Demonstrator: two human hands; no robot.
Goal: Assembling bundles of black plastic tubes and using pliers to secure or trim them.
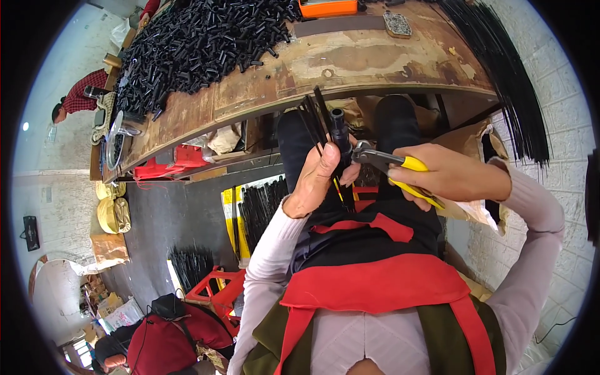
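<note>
Over my lap, my left hand (316, 178) is closed around several thin black rods (310, 119) and a thicker black tube-shaped piece (339, 130) standing upright. The rods stick up past my thumb, and their lower ends point down toward my lap. My right hand (459, 174) grips pliers (414, 164) with yellow handles and a dark metal head. Their jaws point left and lie right beside the black tube, close to my left fingertips. Whether the jaws pinch anything is too small to tell.
A worn wooden table (350, 62) lies ahead, bearing a heap of short black tubes (206, 47), an orange tray (328, 7) and a small tin (397, 25). Long black rods (506, 75) hang over its right end. More rods (262, 206) stand at left. Other people are nearby.
</note>
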